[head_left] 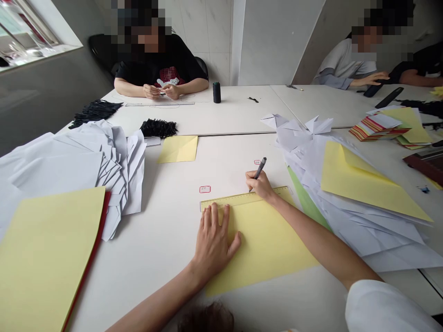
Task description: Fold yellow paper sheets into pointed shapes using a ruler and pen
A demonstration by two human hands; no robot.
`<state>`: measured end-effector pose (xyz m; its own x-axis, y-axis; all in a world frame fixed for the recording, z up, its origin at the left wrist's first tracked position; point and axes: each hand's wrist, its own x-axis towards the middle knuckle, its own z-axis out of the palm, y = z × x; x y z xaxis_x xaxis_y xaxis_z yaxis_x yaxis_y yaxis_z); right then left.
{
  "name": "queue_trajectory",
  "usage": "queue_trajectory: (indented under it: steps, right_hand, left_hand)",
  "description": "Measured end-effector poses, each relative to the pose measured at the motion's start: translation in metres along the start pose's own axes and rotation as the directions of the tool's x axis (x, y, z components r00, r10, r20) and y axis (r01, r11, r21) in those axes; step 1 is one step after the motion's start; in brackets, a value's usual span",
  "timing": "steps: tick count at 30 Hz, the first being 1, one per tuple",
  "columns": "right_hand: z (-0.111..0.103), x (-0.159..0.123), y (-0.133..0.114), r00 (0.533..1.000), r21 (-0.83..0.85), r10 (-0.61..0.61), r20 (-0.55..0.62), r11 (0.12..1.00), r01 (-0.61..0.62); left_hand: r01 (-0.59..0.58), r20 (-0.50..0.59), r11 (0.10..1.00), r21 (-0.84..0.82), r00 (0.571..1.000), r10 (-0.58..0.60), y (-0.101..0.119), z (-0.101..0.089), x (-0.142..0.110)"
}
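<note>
A sheet of yellow paper [266, 244] lies on the white table in front of me. Along its far edge rests a clear ruler [238, 199]. My left hand [215, 240] is spread flat, fingertips pressing on the ruler's left part and the palm over the paper. Between the fingers of my right hand [260, 185] is a dark pen [260, 168], tilted, its tip down at the ruler's far edge. Small red-outlined marks [205, 189] show on the table just beyond the ruler.
White paper piles stand left [62, 166] and right [374, 230], with yellow sheets [51, 249] at front left. A small yellow sheet [178, 149], black tassel-like bundles [158, 128] and a thread spool [216, 92] lie farther back. Across the table sit other people, one handling something small.
</note>
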<state>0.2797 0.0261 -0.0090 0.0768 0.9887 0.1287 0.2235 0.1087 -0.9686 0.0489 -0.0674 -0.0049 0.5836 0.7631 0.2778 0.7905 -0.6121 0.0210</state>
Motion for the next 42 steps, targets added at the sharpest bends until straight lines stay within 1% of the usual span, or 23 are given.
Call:
queue_trajectory:
  steps: [42]
  right_hand:
    - [-0.0004,0.0005,-0.0006,1.0,0.006,0.006,-0.017,1.0,-0.006]
  left_hand:
    - [-0.035,-0.018,0.999,0.037,0.999,0.035,0.0003,-0.0008,0.0014]
